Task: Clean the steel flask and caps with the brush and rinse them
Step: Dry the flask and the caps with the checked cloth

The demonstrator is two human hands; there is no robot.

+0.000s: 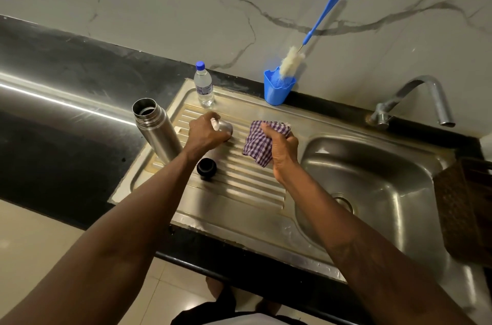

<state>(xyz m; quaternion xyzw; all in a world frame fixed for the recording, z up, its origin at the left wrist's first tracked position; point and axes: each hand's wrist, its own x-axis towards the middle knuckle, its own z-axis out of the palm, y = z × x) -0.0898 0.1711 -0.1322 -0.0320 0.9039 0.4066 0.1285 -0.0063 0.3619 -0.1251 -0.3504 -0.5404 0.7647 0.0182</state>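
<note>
The open steel flask (pixel 157 130) stands upright at the left edge of the ribbed drainboard (pixel 247 191). My left hand (pixel 206 133) grips the steel cap (pixel 225 126), which rests on the drainboard. The black inner cap (pixel 206 167) sits on the ridges just in front of that hand. My right hand (pixel 282 151) holds a crumpled purple checked cloth (pixel 262 141) to the right of the steel cap. The blue-handled bottle brush (pixel 312 32) leans against the wall, bristles down in a blue holder (pixel 277 90).
A clear plastic water bottle (pixel 203 85) stands at the back of the drainboard. The sink basin (pixel 372 191) lies to the right under a steel tap (pixel 420 101). A brown woven basket (pixel 466 207) sits at the far right. Black countertop (pixel 66 111) stretches left.
</note>
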